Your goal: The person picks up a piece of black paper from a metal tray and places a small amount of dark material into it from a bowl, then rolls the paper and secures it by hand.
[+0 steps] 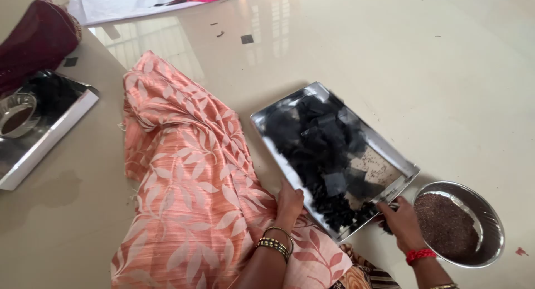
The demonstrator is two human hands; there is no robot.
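A rectangular steel tray point(267, 117) lies tilted on the glossy floor, piled with several small black squares point(320, 141). My left hand point(288, 202) grips the tray's near left edge; bangles circle that wrist. My right hand point(400, 222) holds the tray's near right corner, fingers among the black pieces, with a red band on the wrist. A round steel bowl point(490, 211) of brown seeds point(446, 223) sits just right of my right hand.
Peach leaf-patterned cloth point(184, 183) covers my lap and spreads left. At far left is another tray point(53, 130) with a small steel bowl point(16, 115) and dark red cloth point(36, 38). Loose black bits point(247, 39) lie on the floor beyond.
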